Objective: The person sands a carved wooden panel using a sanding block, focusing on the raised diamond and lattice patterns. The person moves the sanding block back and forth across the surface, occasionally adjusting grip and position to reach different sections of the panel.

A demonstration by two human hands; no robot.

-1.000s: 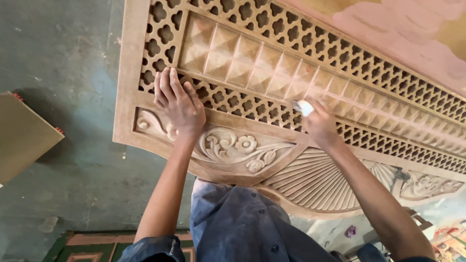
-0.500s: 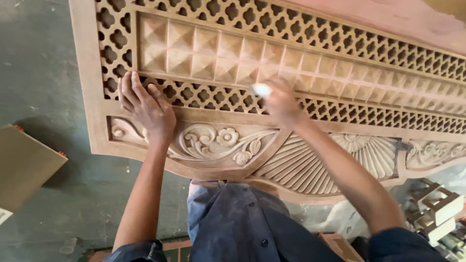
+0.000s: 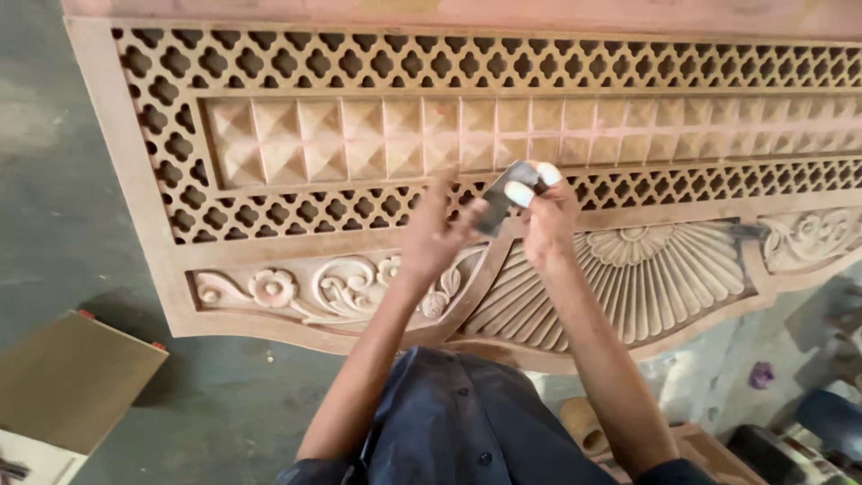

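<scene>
Right above the carved wooden panel (image 3: 296,144), both hands meet around a small flat piece of grey sheet (image 3: 499,203), seemingly folded abrasive paper or a thin metal blade; which of the two I cannot tell. The right hand (image 3: 548,224) pinches the upper end of the sheet between thumb and fingertips, two of which show pale tips at the top edge. The left hand (image 3: 435,235) is raised beside it, fingers held loosely together and pointing upward, its thumb side touching the lower end of the sheet; whether it grips or only steadies the piece is unclear. Both hands hover over the panel at the border between the lower lattice band (image 3: 269,214) of pierced quatrefoil holes and the fan-shaped shell carving (image 3: 664,278). Left of the hands runs a scroll relief with a small flower (image 3: 274,287). Higher up, a row of raised pyramid blocks (image 3: 359,135) runs across the panel between two lattice bands. The panel lies over a grey concrete floor (image 3: 54,180). A tan flat board (image 3: 72,377) lies at the lower left. The person's dark blue shirt (image 3: 467,431) fills the bottom centre, and a small purple object (image 3: 761,374) lies on the floor at the lower right.
</scene>
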